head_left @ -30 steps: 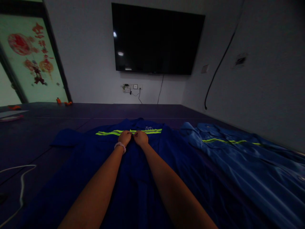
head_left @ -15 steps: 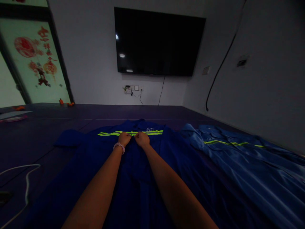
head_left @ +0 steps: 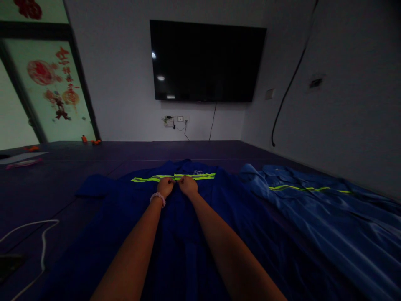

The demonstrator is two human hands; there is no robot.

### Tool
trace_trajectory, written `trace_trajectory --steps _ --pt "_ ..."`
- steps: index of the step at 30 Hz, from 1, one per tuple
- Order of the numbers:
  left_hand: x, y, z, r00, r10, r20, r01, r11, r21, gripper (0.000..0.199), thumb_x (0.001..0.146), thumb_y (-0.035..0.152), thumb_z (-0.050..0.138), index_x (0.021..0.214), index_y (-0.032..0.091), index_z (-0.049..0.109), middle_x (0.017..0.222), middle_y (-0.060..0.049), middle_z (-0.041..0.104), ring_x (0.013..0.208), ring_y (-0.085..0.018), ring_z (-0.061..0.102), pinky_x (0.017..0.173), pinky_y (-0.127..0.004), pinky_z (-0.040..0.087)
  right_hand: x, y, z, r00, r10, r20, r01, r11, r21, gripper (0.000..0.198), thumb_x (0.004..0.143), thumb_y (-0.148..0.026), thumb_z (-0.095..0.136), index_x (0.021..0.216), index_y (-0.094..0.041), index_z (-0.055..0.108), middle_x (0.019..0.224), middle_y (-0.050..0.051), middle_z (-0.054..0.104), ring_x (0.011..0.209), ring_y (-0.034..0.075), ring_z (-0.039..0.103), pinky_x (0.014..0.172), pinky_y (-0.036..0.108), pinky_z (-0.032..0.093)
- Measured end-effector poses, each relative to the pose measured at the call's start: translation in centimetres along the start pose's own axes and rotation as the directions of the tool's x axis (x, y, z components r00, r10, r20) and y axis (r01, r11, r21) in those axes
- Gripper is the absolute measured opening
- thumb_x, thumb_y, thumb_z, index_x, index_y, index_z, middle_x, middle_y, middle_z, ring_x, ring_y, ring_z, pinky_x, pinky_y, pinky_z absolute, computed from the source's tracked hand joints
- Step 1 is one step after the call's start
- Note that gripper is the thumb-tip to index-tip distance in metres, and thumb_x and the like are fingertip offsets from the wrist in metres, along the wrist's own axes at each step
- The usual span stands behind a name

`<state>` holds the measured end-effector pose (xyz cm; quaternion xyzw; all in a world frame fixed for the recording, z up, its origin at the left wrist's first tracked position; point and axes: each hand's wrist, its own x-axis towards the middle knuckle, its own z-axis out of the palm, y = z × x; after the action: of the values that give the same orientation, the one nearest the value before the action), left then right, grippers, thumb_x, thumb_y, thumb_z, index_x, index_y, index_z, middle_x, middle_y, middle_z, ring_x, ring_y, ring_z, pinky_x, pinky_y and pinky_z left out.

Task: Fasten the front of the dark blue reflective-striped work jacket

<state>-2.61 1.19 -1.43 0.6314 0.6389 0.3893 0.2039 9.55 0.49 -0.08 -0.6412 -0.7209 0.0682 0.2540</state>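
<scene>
Left hand (head_left: 165, 186), right hand (head_left: 188, 185) pinched shut on jacket (head_left: 175, 234) front, frame centre – dim light, bunched cloth could slip, fastening misalign.

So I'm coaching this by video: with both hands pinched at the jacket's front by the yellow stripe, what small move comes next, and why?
Probably finish closing that spot: the left hand and right hand pinch the dark blue jacket at its centre opening, just below the yellow stripe.

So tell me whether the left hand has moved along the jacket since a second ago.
No. The left hand sits just below the yellow stripe of the dark blue jacket as before; only the camera shifted.
</scene>
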Motion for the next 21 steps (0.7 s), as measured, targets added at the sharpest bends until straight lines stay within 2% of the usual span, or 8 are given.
trace_trajectory --steps 6,11,14,18,21 --pt "0.0 0.0 0.0 0.998 0.016 -0.063 -0.020 0.998 -0.066 0.015 0.073 0.013 0.050 0.077 0.015 0.064 0.080 -0.004 0.067 0.077 -0.015 0.060 0.070 -0.025 0.044 0.0 0.0 -0.1 1.000 0.004 0.005 -0.004 1.000 0.014 0.022 0.080 -0.034 0.047 0.090 -0.021 0.063 0.090 0.005 0.065 0.087 0.016 0.059 0.069 0.022 0.040" --pt "-0.2 -0.1 0.0 0.999 0.020 -0.035 -0.025 0.985 -0.172 0.019 0.076 0.019 0.045 0.082 0.014 0.062 0.065 -0.002 0.065 0.055 -0.011 0.058 0.053 -0.021 0.043 0.2 0.1 0.2 1.000 0.005 0.019 -0.006 0.999 0.035 0.020 0.079 -0.030 0.049 0.090 -0.022 0.064 0.091 0.005 0.065 0.087 0.017 0.059 0.070 0.022 0.040" --pt "-0.4 0.0 0.1 1.000 0.016 -0.015 -0.020 0.973 -0.231 0.017 0.075 0.022 0.047 0.082 0.014 0.061 0.058 0.001 0.062 0.048 -0.010 0.055 0.047 -0.019 0.040 0.4 0.3 0.3 0.999 -0.009 0.034 0.007 0.998 0.060 0.019 0.077 -0.025 0.050 0.088 -0.022 0.065 0.094 0.004 0.065 0.089 0.016 0.058 0.072 0.021 0.039" --pt "-0.8 0.4 0.0 1.000 0.006 0.009 -0.003 0.954 -0.301 0.018 0.070 0.024 0.056 0.085 0.014 0.060 0.050 0.005 0.056 0.043 -0.008 0.050 0.044 -0.018 0.037 0.5 0.7 0.0 0.995 -0.069 0.068 0.061 0.991 0.121 0.024 0.076 -0.014 0.047 0.087 -0.021 0.067 0.095 0.003 0.066 0.090 0.014 0.057 0.073 0.019 0.039" --pt "-1.7 0.9 -0.4 0.999 -0.005 0.044 0.020 0.935 -0.355 0.024 0.066 0.024 0.061 0.087 0.014 0.059 0.047 0.007 0.054 0.041 -0.008 0.049 0.043 -0.018 0.036 0.2 1.3 -0.6 0.985 -0.138 0.108 0.117 0.976 0.186 0.027 0.073 -0.010 0.047 0.086 -0.023 0.068 0.092 -0.002 0.067 0.088 0.012 0.058 0.074 0.017 0.039"
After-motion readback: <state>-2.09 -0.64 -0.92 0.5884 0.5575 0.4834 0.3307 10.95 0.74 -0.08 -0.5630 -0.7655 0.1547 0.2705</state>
